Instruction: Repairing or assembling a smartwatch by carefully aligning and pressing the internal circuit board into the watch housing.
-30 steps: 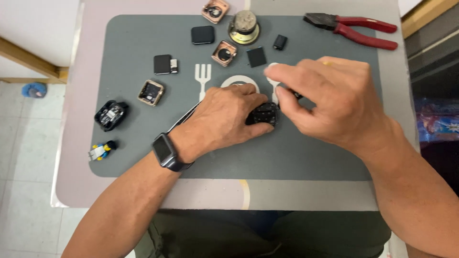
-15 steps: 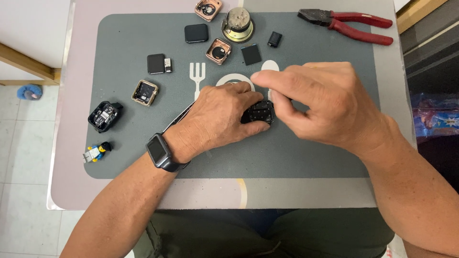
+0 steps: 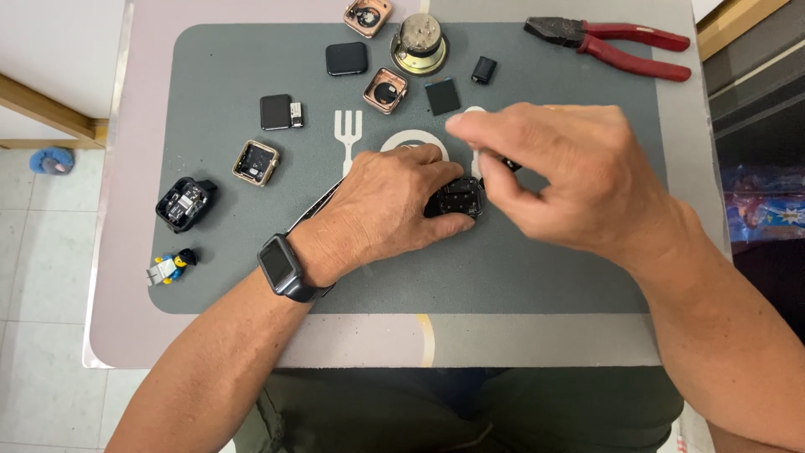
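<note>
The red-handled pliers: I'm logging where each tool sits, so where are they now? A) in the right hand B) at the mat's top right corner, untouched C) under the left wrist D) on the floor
B: the red-handled pliers lie at the top right corner of the grey mat, well clear of the right hand and the left hand.

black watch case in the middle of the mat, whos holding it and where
The left hand pinches the black watch case by its left edge; the right hand hovers above it.
</note>
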